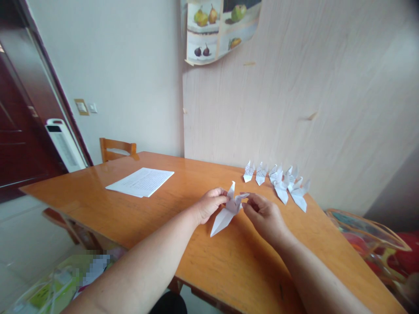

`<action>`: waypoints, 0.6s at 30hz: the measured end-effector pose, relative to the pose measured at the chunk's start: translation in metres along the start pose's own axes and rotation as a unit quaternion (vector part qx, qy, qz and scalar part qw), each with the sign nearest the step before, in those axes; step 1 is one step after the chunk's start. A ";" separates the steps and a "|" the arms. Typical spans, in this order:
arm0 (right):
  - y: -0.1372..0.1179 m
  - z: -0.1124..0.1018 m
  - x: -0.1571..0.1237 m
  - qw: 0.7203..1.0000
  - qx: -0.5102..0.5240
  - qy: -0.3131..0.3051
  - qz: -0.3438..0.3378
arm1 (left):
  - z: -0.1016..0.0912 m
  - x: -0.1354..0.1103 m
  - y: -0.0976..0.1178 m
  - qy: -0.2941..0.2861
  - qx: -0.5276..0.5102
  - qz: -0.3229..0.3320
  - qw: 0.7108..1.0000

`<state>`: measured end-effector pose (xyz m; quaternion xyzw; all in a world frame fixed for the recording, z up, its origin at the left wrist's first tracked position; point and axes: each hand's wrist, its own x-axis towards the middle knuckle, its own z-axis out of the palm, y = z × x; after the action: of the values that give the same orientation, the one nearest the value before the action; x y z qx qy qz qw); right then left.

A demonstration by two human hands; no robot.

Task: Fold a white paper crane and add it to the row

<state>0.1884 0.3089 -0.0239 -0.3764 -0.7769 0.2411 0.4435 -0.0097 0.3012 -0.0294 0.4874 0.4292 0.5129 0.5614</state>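
A white folded paper crane [229,211] is held between my two hands, low over the wooden table [157,222]. My left hand [211,204] pinches its left side near the base of the upright, bent-tipped point. On the other side, my right hand [263,214] has thumb and fingers closed at the right-hand point of the paper. One broad wing spreads down toward me, its crease visible. Several finished-looking paper cranes [281,189] stand grouped at the table's far right, beyond my right hand.
A stack of printed paper sheets [140,182] lies on the table's left part. Behind the table are a wooden chair [118,146] and a wall bearing a fruit poster [222,30]. Bags and clutter [59,279] sit low at left; red and yellow items [386,253] are beyond the right edge.
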 end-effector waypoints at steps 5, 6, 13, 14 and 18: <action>0.000 0.000 0.002 0.990 0.096 0.025 0.099 | 0.002 -0.002 0.002 0.005 0.032 0.025 0.999; -0.001 0.000 0.002 0.988 0.103 0.033 0.110 | 0.002 -0.002 0.002 0.004 0.035 0.026 0.999; -0.004 -0.004 0.003 0.980 0.142 0.033 0.136 | 0.005 -0.005 0.005 -0.006 0.062 0.032 0.998; -0.004 -0.005 0.003 0.980 0.144 0.029 0.132 | 0.006 -0.005 0.005 -0.006 0.061 0.032 0.998; -0.005 -0.006 0.002 0.983 0.131 0.013 0.129 | 0.007 -0.006 0.004 -0.006 0.066 0.036 0.997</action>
<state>0.1914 0.3081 -0.0164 -0.4152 -0.6774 0.3911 0.4645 -0.0046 0.2950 -0.0241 0.5419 0.4408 0.5004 0.5114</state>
